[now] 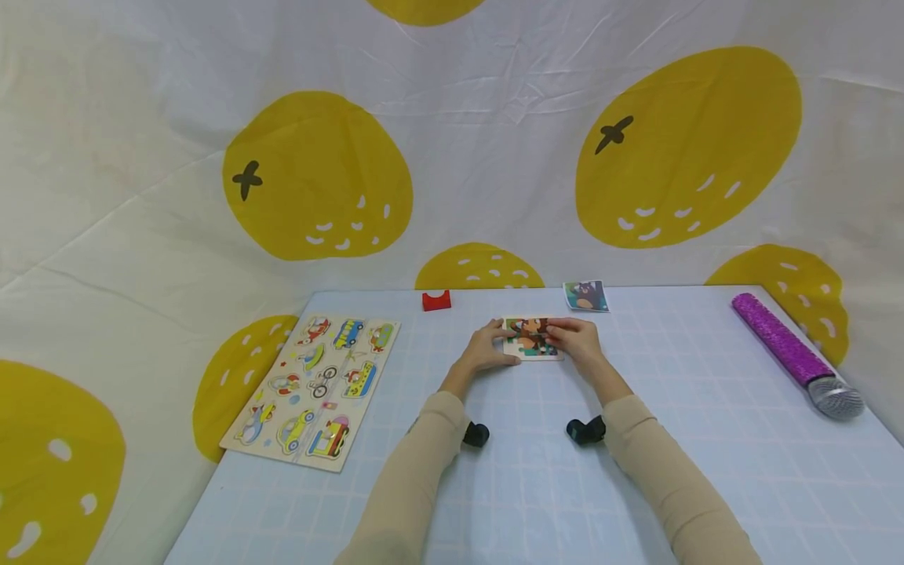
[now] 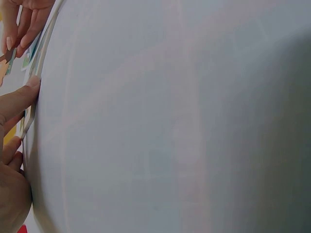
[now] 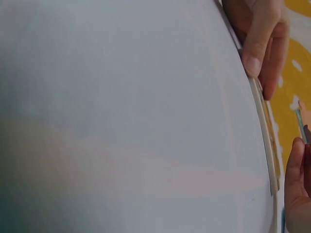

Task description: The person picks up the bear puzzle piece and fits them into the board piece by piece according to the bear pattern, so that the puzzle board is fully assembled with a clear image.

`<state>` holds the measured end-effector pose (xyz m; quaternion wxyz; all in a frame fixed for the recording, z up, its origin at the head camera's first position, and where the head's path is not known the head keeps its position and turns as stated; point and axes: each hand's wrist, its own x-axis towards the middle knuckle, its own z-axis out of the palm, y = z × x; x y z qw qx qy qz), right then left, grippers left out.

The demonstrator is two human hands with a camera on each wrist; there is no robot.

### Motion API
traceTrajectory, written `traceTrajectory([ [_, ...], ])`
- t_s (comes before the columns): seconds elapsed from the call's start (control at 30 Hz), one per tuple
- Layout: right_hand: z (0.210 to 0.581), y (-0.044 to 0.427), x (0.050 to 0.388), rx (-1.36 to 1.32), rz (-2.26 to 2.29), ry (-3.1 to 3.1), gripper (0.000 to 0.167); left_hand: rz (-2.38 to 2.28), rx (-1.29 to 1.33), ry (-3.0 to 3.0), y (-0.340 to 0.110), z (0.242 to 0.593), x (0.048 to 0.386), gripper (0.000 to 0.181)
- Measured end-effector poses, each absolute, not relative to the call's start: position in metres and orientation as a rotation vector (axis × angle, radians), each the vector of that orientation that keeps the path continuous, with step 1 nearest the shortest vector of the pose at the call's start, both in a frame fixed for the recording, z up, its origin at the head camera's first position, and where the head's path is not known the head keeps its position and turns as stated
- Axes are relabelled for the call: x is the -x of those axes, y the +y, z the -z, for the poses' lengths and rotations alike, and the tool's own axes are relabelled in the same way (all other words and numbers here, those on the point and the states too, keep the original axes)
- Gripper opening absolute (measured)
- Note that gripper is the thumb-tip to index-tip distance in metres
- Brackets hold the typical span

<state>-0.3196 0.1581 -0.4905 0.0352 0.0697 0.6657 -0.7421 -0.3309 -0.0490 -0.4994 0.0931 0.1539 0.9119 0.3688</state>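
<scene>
A small jigsaw board with a pale rim and a brown animal picture lies at the middle of the table. My left hand grips its left side, the thumb at the near edge and the fingers farther up. Above the board's right part, my right hand pinches a puzzle piece between thumb and fingers. In the right wrist view the piece is raised off the board and partly cut by the frame edge. A picture card of a brown animal lies just behind the board.
To the left lies a wooden peg puzzle with vehicle shapes. A red notched block sits near the back edge. On the right is a microphone with a glittery purple handle. Black camera mounts sit by both wrists.
</scene>
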Motion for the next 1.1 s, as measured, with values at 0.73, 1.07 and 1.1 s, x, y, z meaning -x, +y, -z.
traceTrajectory([
  [0.73,0.487,0.145,0.324,-0.233,2.324,1.943,0.023,-1.05,-0.483,2.741,-0.049,0.5,0.332,0.057],
  [1.07,0.488,0.139,0.323,-0.103,2.368,1.845,0.04,-1.054,-0.511,2.751,-0.049,0.5,0.332,0.057],
  [1.1,0.487,0.138,0.322,-0.096,2.371,1.839,0.038,-1.051,-0.514,2.755,-0.049,0.5,0.332,0.057],
])
